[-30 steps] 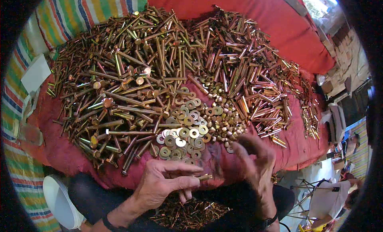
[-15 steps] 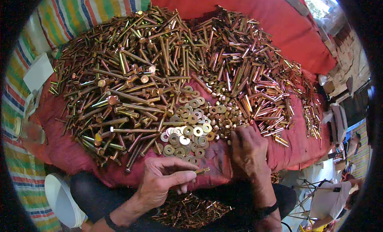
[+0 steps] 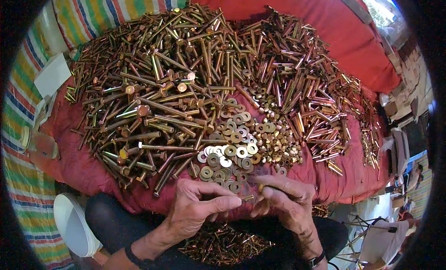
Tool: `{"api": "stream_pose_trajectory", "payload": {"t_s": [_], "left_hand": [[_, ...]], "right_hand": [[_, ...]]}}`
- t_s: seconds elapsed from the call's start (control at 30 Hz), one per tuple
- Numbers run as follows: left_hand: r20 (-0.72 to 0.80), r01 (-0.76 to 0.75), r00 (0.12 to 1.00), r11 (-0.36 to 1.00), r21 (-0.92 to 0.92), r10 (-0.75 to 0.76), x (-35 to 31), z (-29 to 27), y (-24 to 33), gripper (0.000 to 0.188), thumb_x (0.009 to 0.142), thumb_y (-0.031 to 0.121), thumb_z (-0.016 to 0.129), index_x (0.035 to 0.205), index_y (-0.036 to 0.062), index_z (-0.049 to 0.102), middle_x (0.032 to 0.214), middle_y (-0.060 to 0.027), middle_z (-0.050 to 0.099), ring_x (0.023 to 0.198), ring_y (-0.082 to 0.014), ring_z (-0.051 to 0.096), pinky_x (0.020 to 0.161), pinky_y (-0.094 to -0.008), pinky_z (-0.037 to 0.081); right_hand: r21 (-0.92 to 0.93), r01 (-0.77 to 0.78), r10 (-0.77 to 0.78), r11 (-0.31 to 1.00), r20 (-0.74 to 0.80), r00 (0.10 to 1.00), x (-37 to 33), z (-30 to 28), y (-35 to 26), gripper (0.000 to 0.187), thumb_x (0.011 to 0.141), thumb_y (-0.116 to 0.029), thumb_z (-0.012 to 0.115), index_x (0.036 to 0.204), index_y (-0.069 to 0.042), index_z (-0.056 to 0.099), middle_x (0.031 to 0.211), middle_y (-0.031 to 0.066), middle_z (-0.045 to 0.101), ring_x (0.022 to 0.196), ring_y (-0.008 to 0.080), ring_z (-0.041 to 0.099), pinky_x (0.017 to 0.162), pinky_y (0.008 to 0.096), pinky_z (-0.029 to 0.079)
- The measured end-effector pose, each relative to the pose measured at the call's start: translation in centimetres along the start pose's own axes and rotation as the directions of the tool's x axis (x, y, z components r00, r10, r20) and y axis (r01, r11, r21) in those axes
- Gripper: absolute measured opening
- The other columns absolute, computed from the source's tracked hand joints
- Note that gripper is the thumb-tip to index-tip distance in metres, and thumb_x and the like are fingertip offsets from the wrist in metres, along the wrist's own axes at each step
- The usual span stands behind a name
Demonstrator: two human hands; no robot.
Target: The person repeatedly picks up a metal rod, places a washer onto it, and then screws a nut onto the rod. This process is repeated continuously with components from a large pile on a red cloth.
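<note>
A thin, gold-coloured metal bolt [image 3: 249, 197] is poking out between the two hands in the head view, with its ridged end pointing to the right. The left hand [image 3: 199, 207] is pinching it between the thumb and pointing finger, which are almost closed, and the other fingers are curling underneath. The right hand [image 3: 290, 200] is bending its fingers just beside the bolt's tip. Its thumb and first finger are coming close together around a small gold-brown piece [image 3: 261, 188], too small to name for sure. I cannot tell if the right hand is touching the bolt.

Both hands are working over the near edge of a dark red cloth [image 3: 320, 186]. Flat, round metal washers with holes [image 3: 230, 151] are lying in a heap just past the hands. Little gold-coloured metal nuts [image 3: 278, 142] are sitting next to them on the right. A big pile of long, brownish-gold metal bolts [image 3: 162, 105] is spreading out to the left, and shiny, copper-coloured metal rods [image 3: 320, 123] are lying on the right.
</note>
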State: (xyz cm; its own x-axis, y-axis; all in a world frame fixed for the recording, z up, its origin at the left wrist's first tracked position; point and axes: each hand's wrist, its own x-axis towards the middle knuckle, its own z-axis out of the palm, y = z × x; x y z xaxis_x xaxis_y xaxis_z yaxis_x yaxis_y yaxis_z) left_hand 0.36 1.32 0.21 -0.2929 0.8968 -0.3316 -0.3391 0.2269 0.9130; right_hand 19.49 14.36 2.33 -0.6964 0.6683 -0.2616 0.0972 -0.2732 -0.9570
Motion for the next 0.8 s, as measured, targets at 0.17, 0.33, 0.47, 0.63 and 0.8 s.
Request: {"api": "stream_pose_trajectory", "payload": {"t_s": [0.17, 0.33, 0.47, 0.63, 0.8], "left_hand": [[0.031, 0.092, 0.996, 0.993, -0.075, -0.089, 0.0, -0.2, 0.1, 0.018, 0.088, 0.017, 0.082, 0.089, -0.0009, 0.081, 0.065, -0.0044, 0.069, 0.051, -0.0066, 0.055, 0.046, -0.0236, 0.035], [0.128, 0.231, 0.969, 0.955, -0.185, -0.209, 0.0, -0.7, -0.3, 0.019, 0.089, 0.016, 0.081, 0.091, -0.0028, 0.079, 0.065, -0.0046, 0.065, 0.048, -0.0069, 0.051, 0.043, -0.0225, 0.030], [0.184, 0.288, 0.953, 0.910, -0.298, -0.242, 0.3, -1.3, -0.4, 0.019, 0.092, 0.014, 0.078, 0.091, -0.0049, 0.077, 0.065, -0.0053, 0.064, 0.047, -0.0067, 0.049, 0.041, -0.0211, 0.028], [0.227, 0.360, 0.927, 0.878, -0.316, -0.298, 0.3, -1.4, -0.3, 0.021, 0.093, 0.013, 0.079, 0.090, -0.0074, 0.076, 0.064, -0.0058, 0.063, 0.045, -0.0060, 0.047, 0.040, -0.0202, 0.027], [0.303, 0.361, 0.915, 0.877, -0.317, -0.268, 0.2, -1.6, -0.3, 0.023, 0.093, 0.018, 0.080, 0.090, -0.0051, 0.079, 0.062, -0.0040, 0.064, 0.044, -0.0039, 0.046, 0.040, -0.0205, 0.026]], "right_hand": [[-0.055, 0.109, -0.104, 0.992, 0.094, 0.990, -0.3, -0.3, 0.1, 0.030, 0.097, -0.006, 0.074, 0.124, 0.007, 0.071, 0.099, 0.0130, 0.075, 0.076, 0.0201, 0.075, 0.071, 0.0302, 0.061], [-0.391, 0.434, -0.351, 0.811, 0.269, 0.897, 0.2, -0.7, 0.0, 0.030, 0.088, -0.002, 0.081, 0.118, 0.000, 0.077, 0.101, 0.0134, 0.076, 0.087, 0.0213, 0.075, 0.078, 0.0329, 0.061], [-0.495, 0.505, -0.417, 0.707, 0.285, 0.863, -0.1, -0.3, -0.1, 0.031, 0.081, -0.003, 0.085, 0.112, -0.007, 0.081, 0.102, 0.0119, 0.077, 0.096, 0.0238, 0.075, 0.081, 0.0330, 0.062], [-0.570, 0.521, -0.459, 0.636, 0.264, 0.848, -0.4, -0.2, -0.4, 0.030, 0.080, -0.006, 0.087, 0.110, -0.008, 0.081, 0.104, 0.0122, 0.077, 0.095, 0.0261, 0.077, 0.081, 0.0337, 0.063], [-0.579, 0.555, -0.483, 0.598, 0.292, 0.826, -0.2, -0.5, -0.4, 0.028, 0.079, -0.006, 0.087, 0.107, -0.006, 0.081, 0.105, 0.0119, 0.077, 0.093, 0.0264, 0.077, 0.080, 0.0342, 0.063]]}}
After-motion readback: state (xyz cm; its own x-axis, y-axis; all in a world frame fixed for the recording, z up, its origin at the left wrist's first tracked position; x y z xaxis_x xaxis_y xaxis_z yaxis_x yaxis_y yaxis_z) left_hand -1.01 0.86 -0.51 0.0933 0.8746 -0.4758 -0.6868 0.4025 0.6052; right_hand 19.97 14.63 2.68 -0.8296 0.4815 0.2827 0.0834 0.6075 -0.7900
